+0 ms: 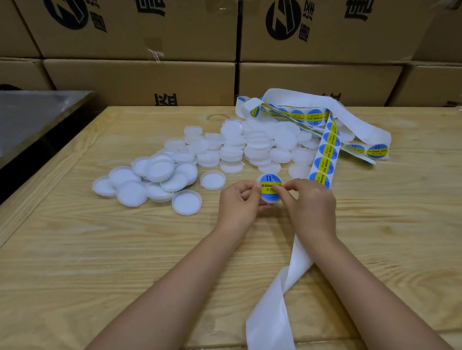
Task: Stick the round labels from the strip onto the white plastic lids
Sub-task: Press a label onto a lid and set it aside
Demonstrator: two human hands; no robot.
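Blue-yellow label [268, 185] sits on one lid [270, 200]; left hand [239, 201] grips lid, right hand [310, 201] pinches label. Pile [225, 148] behind lid: all bare.

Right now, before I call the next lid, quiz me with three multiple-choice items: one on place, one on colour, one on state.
1. The pile of bare lids lies: A) on the table, beyond the left hand; B) at the table's near edge; C) under the forearms.
2. The labels on the strip are: A) red and white; B) blue with a yellow band; C) plain green.
3. The lid pinched by the left hand and right hand: A) is bare; B) is cracked in two; C) carries a label.
Key: A, the pile sits past the left hand; B, blue discs crossed by yellow; C, a label covers its top.
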